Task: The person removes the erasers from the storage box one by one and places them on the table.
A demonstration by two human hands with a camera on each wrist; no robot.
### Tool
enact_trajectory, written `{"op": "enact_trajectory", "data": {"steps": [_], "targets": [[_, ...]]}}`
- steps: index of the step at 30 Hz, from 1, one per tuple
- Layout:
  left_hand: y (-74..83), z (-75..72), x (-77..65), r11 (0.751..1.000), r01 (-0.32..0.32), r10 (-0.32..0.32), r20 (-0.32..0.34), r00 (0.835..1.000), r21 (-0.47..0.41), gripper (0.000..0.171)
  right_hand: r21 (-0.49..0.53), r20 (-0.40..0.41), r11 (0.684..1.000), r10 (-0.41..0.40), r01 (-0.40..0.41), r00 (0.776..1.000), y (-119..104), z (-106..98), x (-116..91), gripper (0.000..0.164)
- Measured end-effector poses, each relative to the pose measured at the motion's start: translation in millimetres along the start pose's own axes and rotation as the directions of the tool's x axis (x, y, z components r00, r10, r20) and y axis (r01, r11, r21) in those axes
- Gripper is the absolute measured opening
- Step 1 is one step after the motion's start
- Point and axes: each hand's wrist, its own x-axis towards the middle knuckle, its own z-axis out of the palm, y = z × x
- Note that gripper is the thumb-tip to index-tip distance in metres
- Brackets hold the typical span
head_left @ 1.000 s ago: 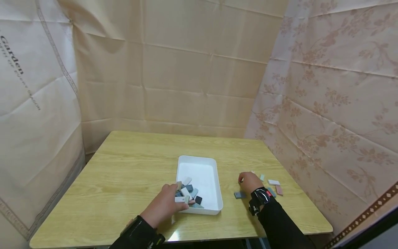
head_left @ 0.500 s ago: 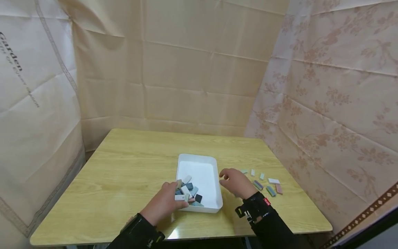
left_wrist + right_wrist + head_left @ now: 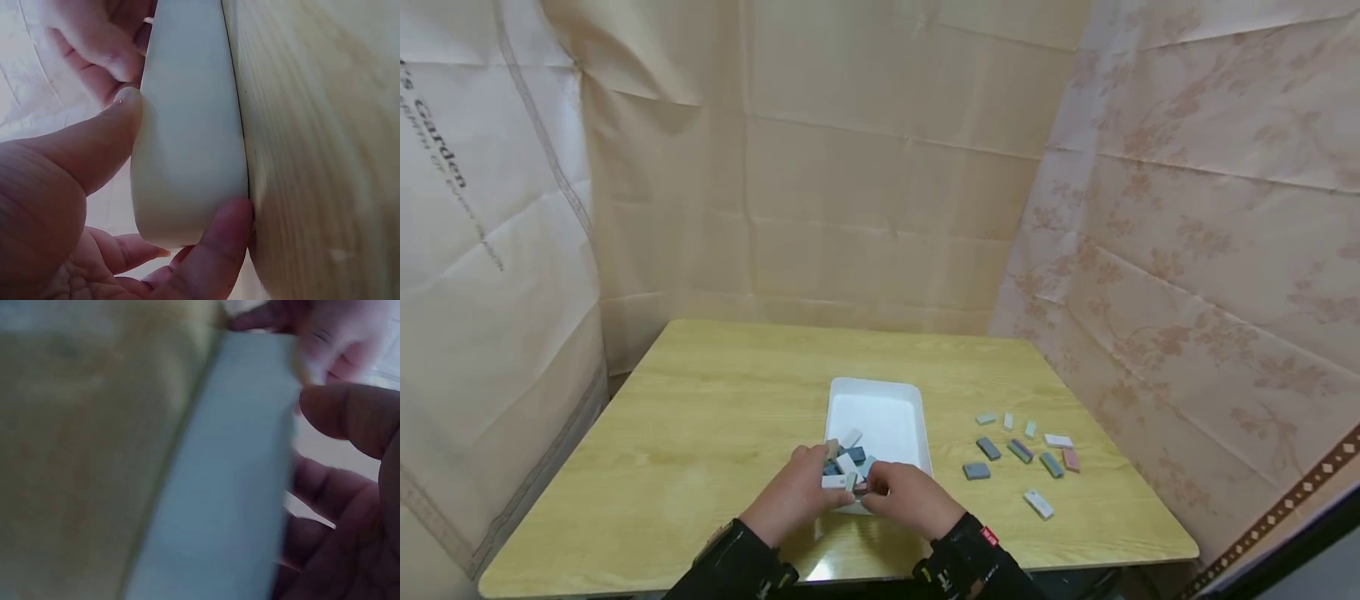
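A white tray (image 3: 886,400) stands near the front of the table, with several small blocks (image 3: 848,462) of white, grey-blue, tan and pinkish colour heaped in its near left part. My left hand (image 3: 801,492) grips the tray's near left corner; in the left wrist view its thumb (image 3: 106,140) lies at the rim and a fingertip (image 3: 228,228) against the lower side wall. Over the near wall reaches my right hand (image 3: 913,498), its bent fingers at the blocks beside the left thumb. Whether it pinches a block is hidden; the right wrist view is blurred.
On the table's right side several blocks lie spread out, among them a white block (image 3: 1038,504), a grey block (image 3: 977,471), a pink block (image 3: 1071,460) and a green-and-purple block (image 3: 1020,451). The table's front edge (image 3: 1097,567) is close to both forearms.
My right hand has moved left from the spread blocks on the table into the tray, uncovering a white block and grey ones. The left hand stays at the tray's corner.
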Motion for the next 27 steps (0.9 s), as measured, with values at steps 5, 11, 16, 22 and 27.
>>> {"op": "enact_trajectory", "data": {"steps": [5, 11, 16, 22, 27], "targets": [[-3.3, 4.6, 0.7, 1.0, -0.008, 0.008, -0.004, 1.0, -0.015, 0.089, -0.003, -0.022, 1.0, 0.019, -0.019, 1.0, 5.4, 8.1, 2.5, 0.012], [-3.0, 3.4, 4.8, 1.0, -0.01, 0.009, -0.023, 1.0, -0.019, 0.086, 0.006, -0.04, 1.0, -0.001, 0.001, 0.999, 6.3, 4.6, 7.2, 0.014], [-0.3, 2.0, 4.9, 1.0, 0.003, -0.003, -0.011, 1.0, -0.008, 0.086, 0.042, -0.052, 0.999, 0.011, -0.009, 0.999, 5.9, 4.7, 3.7, 0.014], [1.3, -0.6, 2.6, 1.0, -0.007, 0.007, -0.008, 1.0, -0.001, 0.089, 0.063, -0.061, 0.998, -0.004, 0.008, 0.998, 0.9, 3.1, -1.8, 0.013], [-0.7, -1.5, 0.7, 1.0, -0.006, 0.006, 0.017, 1.0, 0.007, 0.09, 0.098, -0.039, 0.995, -0.007, 0.011, 0.999, 1.9, 5.4, -4.2, 0.015]]}}
